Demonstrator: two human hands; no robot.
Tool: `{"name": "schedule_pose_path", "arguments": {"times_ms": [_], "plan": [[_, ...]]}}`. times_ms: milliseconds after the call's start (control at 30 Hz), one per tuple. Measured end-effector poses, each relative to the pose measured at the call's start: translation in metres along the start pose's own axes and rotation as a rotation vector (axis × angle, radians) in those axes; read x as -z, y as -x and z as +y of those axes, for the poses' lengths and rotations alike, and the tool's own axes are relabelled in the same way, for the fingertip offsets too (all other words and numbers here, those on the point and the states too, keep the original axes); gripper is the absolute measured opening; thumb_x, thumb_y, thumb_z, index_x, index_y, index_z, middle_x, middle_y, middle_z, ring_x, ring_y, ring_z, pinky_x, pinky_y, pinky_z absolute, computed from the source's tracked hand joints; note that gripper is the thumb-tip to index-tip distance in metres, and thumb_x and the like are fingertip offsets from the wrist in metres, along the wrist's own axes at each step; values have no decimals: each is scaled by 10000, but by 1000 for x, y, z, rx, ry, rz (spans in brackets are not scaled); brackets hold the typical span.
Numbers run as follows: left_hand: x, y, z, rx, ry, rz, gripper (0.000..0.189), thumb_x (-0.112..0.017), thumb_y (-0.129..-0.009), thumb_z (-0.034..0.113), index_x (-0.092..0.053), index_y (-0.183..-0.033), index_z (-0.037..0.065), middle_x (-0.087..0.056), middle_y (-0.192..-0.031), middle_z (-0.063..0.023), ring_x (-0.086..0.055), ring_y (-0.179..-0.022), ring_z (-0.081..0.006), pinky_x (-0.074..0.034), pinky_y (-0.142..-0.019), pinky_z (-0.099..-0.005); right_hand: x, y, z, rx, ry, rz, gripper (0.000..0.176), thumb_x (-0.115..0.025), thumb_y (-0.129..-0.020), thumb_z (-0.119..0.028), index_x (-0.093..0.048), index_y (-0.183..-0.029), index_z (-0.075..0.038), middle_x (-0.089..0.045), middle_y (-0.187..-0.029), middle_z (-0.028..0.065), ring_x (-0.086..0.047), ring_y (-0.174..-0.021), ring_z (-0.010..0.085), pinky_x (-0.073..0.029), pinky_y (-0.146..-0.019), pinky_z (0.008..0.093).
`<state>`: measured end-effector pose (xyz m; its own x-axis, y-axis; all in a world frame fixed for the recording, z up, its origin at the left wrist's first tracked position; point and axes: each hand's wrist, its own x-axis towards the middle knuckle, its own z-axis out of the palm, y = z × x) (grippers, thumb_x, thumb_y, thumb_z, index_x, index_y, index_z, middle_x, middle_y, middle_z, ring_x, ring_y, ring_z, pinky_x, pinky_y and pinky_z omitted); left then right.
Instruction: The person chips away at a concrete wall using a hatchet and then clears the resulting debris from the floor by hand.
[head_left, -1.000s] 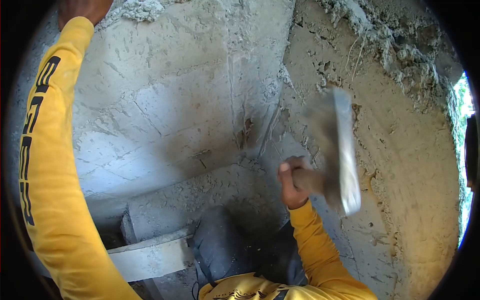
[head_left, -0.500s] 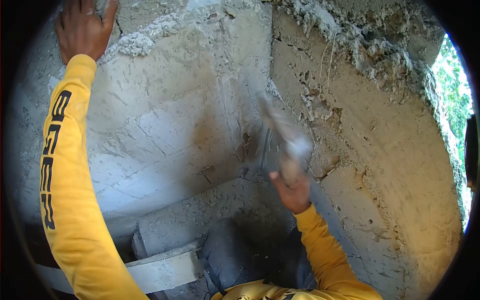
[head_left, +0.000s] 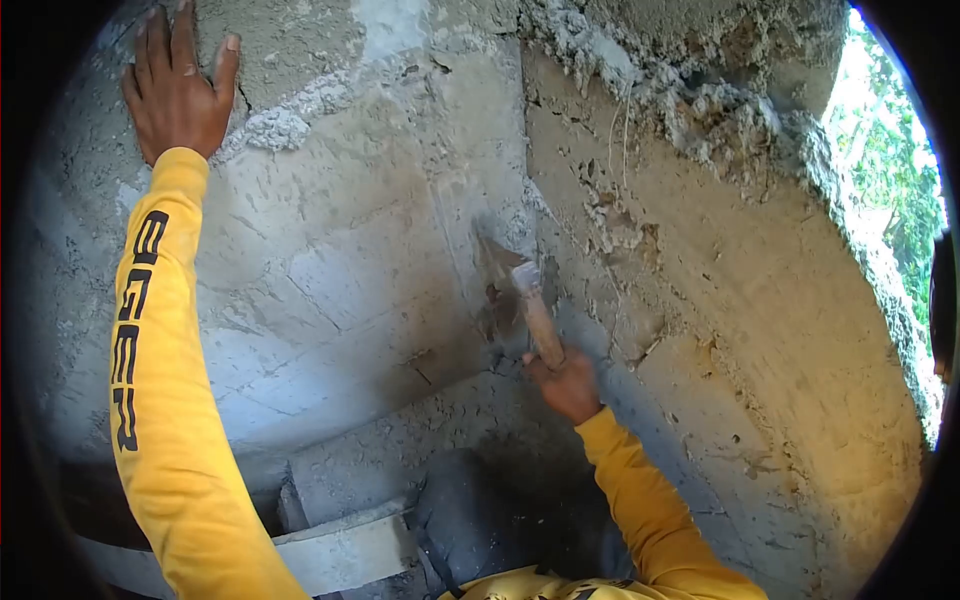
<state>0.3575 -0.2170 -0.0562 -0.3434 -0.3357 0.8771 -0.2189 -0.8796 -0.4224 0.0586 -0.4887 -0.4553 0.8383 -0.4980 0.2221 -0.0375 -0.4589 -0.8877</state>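
A big grey wall (head_left: pixel 330 250) meets a sandy wall (head_left: pixel 760 300) in a corner (head_left: pixel 528 170). The left hand (head_left: pixel 178 90) lies flat and open on the grey wall, holding nothing, maybe to stay steady. The right hand (head_left: pixel 568 385) grips a trowel (head_left: pixel 522 295) by its wooden handle, blade pushed into that corner.

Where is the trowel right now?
In the head view, near the centre, the trowel is gripped by its wooden handle in the right hand, blade against the corner where the grey wall meets the sandy wall.
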Motion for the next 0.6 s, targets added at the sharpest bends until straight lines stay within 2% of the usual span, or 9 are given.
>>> {"name": "schedule_pose_path", "arguments": {"times_ms": [100,167,200,233,300,400,500,533,600], "plan": [[0,0,-1,-6,-2,7,666,-511,-1028,566,-398,-1583,215,-398,-1626,-148,-359,-1511,-342,-290,-1200,-596,33,3,-53,343,-207,137,218,-715,-972,-147,-605,-829,-24,-599,-716,86,-563,-601,194,-462,-590,334],[-1,1,-1,-15,-1,7,664,-514,-1028,562,-402,-1580,210,-400,-1624,-150,-358,-1511,-344,-288,-1202,-594,48,-2,-67,575,-95,252,170,-648,-1002,-80,-542,-872,-58,-604,-747,72,-543,-613,155,-463,-596,300],[-2,1,-2,-20,0,10,663,-515,-1028,560,-404,-1579,208,-400,-1623,-151,-354,-1513,-345,-285,-1203,-594,42,-9,-79,668,-379,300,149,-610,-1017,-86,-500,-919,-64,-588,-734,70,-533,-621,145,-475,-614,305],[-2,-1,-4,-24,-2,16,663,-516,-1028,558,-405,-1578,205,-400,-1623,-152,-351,-1514,-346,-282,-1205,-593,34,-12,-87,732,-495,409,189,-599,-1032,-144,-468,-910,-84,-580,-735,65,-532,-649,141,-485,-637,307],[-1,-1,-3,-10,2,8,665,-516,-1028,556,-402,-1579,202,-390,-1628,-151,-340,-1519,-346,-273,-1210,-593,4,-27,-56,818,-698,395,189,-644,-1000,-191,-553,-957,-31,-641,-764,137,-602,-654,250,-514,-658,375],[3,0,0,6,0,-22,670,-516,-1027,551,-396,-1583,198,-367,-1642,-148,-320,-1529,-344,-258,-1218,-592,-26,-32,-5,39,19,-28,220,-714,-927,-180,-678,-1006,22,-711,-874,257,-696,-794,412,-548,-734,427],[2,-7,0,15,-17,-29,675,-515,-1027,550,-390,-1587,194,-347,-1655,-144,-309,-1535,-342,-251,-1223,-589,-23,-25,0,-1,39,7,338,-741,-899,-266,-704,-1015,49,-685,-865,301,-680,-855,481,-541,-739,444],[4,-4,0,25,-23,-48,677,-514,-1027,550,-388,-1588,192,-342,-1658,-144,-307,-1536,-341,-250,-1224,-588,-21,-25,3,127,-6,6,330,-751,-904,-255,-703,-1028,46,-686,-828,277,-684,-800,446,-538,-743,449],[5,0,2,13,0,-44,679,-514,-1027,551,-386,-1590,193,-337,-1660,-143,-301,-1538,-341,-248,-1226,-586,-2,-11,-11,41,-88,-8,321,-752,-920,-252,-706,-1049,39,-692,-854,255,-682,-793,411,-539,-757,437]]}}
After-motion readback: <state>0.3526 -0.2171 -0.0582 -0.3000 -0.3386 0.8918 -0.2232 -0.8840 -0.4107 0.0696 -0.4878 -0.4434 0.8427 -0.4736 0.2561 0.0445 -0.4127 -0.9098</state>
